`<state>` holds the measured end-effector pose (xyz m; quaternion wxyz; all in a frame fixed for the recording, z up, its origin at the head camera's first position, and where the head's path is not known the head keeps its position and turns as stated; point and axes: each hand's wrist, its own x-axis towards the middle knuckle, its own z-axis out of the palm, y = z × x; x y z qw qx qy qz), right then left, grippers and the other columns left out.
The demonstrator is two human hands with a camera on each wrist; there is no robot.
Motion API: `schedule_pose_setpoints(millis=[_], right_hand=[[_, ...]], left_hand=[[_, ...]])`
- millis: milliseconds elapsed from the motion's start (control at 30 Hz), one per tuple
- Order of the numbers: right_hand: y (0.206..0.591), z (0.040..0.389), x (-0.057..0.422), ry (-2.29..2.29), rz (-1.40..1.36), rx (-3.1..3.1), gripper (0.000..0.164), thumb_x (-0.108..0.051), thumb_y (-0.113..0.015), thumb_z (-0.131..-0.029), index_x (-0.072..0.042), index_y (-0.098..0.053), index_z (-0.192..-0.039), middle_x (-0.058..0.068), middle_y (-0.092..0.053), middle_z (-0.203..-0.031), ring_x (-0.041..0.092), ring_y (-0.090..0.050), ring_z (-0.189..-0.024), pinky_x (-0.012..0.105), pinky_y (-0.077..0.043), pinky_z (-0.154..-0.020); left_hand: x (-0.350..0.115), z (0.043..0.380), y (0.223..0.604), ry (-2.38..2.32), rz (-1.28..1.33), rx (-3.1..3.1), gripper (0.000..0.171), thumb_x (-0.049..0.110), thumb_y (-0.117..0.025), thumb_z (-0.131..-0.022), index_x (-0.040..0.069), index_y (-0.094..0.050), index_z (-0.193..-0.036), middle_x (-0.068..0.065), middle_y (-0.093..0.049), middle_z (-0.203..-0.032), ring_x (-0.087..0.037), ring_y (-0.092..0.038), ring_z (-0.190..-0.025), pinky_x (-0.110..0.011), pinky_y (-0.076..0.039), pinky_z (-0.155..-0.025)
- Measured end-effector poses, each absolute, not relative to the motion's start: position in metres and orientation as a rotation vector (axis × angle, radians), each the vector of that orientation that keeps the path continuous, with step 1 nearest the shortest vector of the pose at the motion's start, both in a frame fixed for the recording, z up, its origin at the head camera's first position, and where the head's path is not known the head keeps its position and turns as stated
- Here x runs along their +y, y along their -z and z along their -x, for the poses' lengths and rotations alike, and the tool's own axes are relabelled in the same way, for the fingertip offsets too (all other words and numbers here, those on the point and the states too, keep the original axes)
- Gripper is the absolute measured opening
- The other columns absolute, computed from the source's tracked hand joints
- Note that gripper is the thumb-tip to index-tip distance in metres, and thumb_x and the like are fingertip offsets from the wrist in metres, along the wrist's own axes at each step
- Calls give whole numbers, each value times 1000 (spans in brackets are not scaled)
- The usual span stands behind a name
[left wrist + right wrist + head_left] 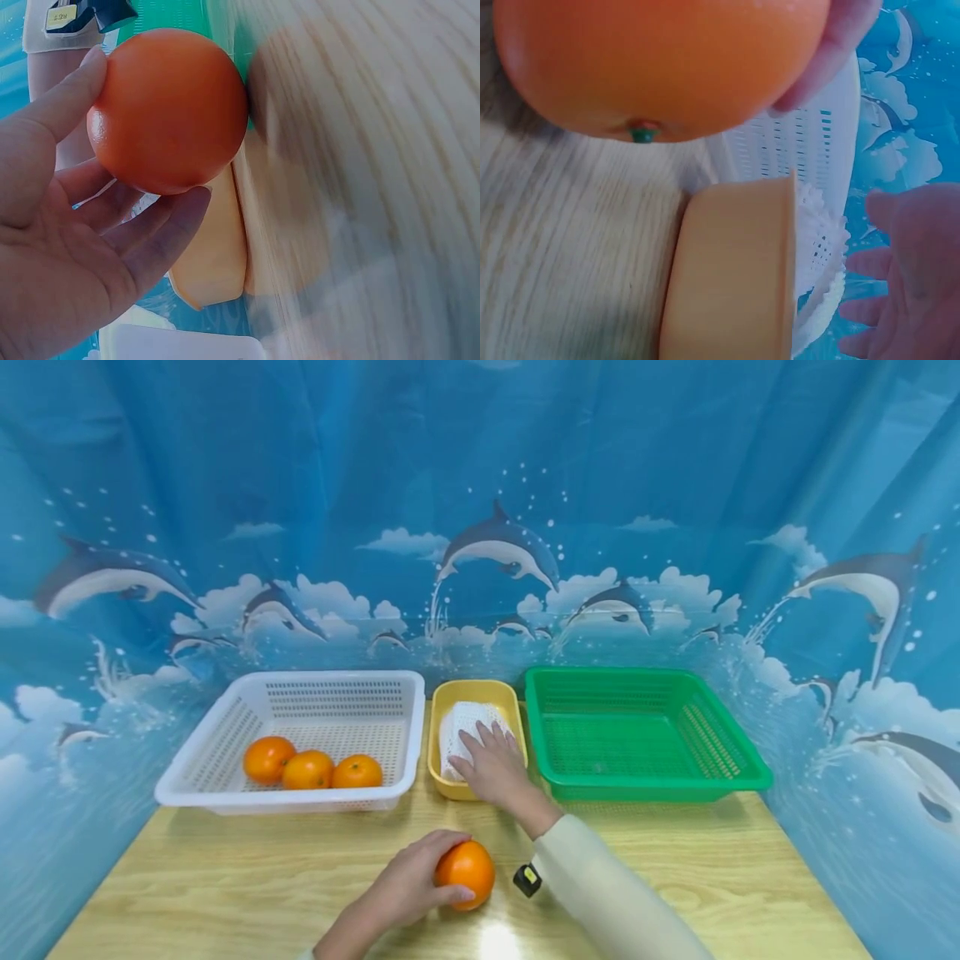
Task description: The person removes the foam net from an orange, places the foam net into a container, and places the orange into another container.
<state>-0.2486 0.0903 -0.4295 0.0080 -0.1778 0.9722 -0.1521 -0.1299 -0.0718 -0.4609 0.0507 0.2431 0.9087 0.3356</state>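
My left hand (411,883) grips an orange (471,868) just above the wooden table, thumb on the near side and fingers around the far side. In the right wrist view the orange (660,67) shows a small green stem end. Over the yellow basket (442,787) reaches my right hand (497,767), its fingers extended above white foam fruit netting (465,718) inside. The right wrist view shows a gap between the fingertips (862,311) and the scalloped netting (819,251); nothing is in that hand.
At the left a white basket (288,797) holds three oranges (308,770). A green basket (652,792) stands at the right. On my right wrist sits a small black device (527,880). Behind everything hangs a blue dolphin curtain (480,460).
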Motion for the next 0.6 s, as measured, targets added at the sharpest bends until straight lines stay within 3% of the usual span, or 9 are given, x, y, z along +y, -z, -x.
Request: schedule_pose_setpoints(millis=[233,600], right_hand=[[433,249,85,518,574,2937,59,-52,-34,-102,-15,-42,-148,16,-28,-157,40,-19,-145,54,-18,-117],[439,255,84,546,532,2844,62,-55,-31,-102,-13,-47,-145,11,-43,-149,35,-29,-142,51,-21,-117]], left_hand=[[-72,129,461,-1035,-753,2775,65,36,-80,-77,8,-57,-131,-4,-61,-126,-25,-59,-112,-52,-47,-94],[-73,130,461,-1047,-763,2762,66,38,-80,-78,8,-56,-132,-5,-60,-128,-25,-59,-112,-53,-47,-94]])
